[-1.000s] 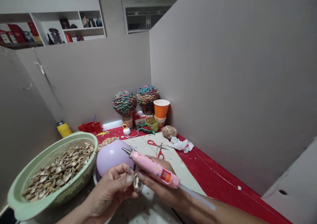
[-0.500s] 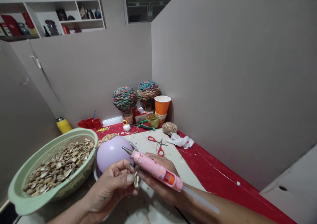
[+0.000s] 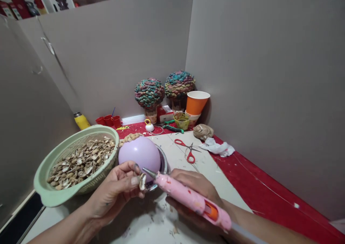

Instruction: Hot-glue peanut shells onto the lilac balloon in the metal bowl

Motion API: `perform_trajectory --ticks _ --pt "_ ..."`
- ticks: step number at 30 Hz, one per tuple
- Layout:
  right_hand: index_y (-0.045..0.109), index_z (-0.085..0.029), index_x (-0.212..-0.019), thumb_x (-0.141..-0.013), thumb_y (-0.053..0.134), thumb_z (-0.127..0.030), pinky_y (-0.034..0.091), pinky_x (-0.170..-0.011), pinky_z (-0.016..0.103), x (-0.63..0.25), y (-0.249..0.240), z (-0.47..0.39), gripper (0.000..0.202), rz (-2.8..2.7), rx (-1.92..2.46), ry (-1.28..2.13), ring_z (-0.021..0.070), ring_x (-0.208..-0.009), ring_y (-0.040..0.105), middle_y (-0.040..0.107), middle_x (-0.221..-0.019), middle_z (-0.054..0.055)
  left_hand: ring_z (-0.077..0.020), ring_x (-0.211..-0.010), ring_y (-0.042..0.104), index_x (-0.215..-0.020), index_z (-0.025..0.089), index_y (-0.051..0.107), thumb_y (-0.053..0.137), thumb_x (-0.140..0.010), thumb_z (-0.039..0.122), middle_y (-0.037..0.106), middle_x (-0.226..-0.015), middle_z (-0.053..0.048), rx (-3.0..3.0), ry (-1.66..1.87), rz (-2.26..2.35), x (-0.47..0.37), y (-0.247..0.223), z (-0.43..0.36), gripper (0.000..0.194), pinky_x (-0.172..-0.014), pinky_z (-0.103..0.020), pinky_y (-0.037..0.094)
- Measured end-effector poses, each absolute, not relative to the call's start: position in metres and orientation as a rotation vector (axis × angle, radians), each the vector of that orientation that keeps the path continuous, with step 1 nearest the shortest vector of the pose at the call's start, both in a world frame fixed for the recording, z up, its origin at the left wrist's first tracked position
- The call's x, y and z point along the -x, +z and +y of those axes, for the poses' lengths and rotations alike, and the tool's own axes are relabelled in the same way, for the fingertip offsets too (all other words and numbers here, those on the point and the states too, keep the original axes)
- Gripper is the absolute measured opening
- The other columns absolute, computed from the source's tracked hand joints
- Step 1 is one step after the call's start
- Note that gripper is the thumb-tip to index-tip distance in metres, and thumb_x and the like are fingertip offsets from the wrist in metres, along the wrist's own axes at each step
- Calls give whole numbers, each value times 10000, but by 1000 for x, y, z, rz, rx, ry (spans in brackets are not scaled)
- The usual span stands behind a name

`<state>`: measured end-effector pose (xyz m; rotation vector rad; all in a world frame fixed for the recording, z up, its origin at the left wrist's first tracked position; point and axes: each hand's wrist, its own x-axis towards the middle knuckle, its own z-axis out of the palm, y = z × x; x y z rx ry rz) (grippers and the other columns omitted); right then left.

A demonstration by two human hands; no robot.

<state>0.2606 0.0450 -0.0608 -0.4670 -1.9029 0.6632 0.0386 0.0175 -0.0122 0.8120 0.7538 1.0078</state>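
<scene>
Between the thumb and fingers of my left hand point(image 3: 115, 190) is a peanut shell half point(image 3: 142, 182), its pale hollow side showing. My right hand point(image 3: 195, 190) is wrapped round a pink hot glue gun point(image 3: 185, 195), and a clear glue stick point(image 3: 246, 234) juts from its rear. The gun's metal nozzle points left, just above and beside the shell; I cannot tell whether they touch. Right behind both hands a lilac balloon point(image 3: 139, 154) rests in a metal bowl point(image 3: 164, 161). Left of it a green colander point(image 3: 44, 191) is heaped with peanut shells point(image 3: 86, 161).
Red-handled scissors point(image 3: 191, 154) lie open on the pale board, near a twine ball point(image 3: 203, 131) and crumpled white tissue point(image 3: 219, 147). Behind stand two shell-covered trees point(image 3: 149, 93), orange paper cups point(image 3: 197, 104), green-handled pliers point(image 3: 174, 129), small red cups point(image 3: 108, 120) and a yellow bottle point(image 3: 81, 121).
The view has tilted down and turned left. The glue gun has drawn a little apart from my left fingers, and the shell half now shows its hollow side more.
</scene>
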Motion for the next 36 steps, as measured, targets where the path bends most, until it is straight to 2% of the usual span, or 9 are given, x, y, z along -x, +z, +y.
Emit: perform_trajectory --ticks 5,12,18,23,29,36 --pt "622 -241 -786 -926 572 -379 504 -552 299 -263 -72 50 203 -2102 396 451 201 -588 641 678 -658 65 -94 -625 604 -859 136 660 828 -724 178 658 -710 -5 -819 1025 720 -36 -13 19 219 -608 -209 543" --pt "605 -234 -773 -970 490 -299 457 -510 284 -262 -71 56 237 -2134 369 402 188 -549 633 681 -637 65 -87 -609 617 -874 134 661 816 -731 154 664 -726 -1 -805 1049 717 -36 -12 24 213 -625 -207 548" --pt "556 -244 -727 -1017 367 -364 423 -491 275 -259 -70 57 367 -2105 361 352 176 -519 598 640 -583 56 -87 -629 615 -866 136 661 806 -743 144 668 -738 0 -814 1075 709 -37 -9 21 190 -633 -205 546" --pt "564 -241 -741 -994 443 -344 440 -508 266 -259 -76 59 299 -2127 347 365 171 -523 592 622 -584 35 -90 -644 620 -885 141 664 830 -724 159 676 -738 1 -838 1076 703 -38 -8 20 232 -639 -203 535" --pt "551 -205 -748 -995 452 -367 458 -530 248 -259 -82 60 312 -2085 272 287 153 -534 576 593 -598 17 -91 -632 625 -875 145 658 829 -721 159 680 -729 0 -857 1077 697 -35 -6 21 231 -633 -199 519" --pt "501 -210 -716 -1025 353 -406 408 -464 247 -256 -72 58 395 -2050 282 190 146 -483 560 594 -560 24 -86 -639 608 -899 168 652 809 -745 172 672 -739 13 -962 1103 735 -34 -8 21 220 -644 -196 493"
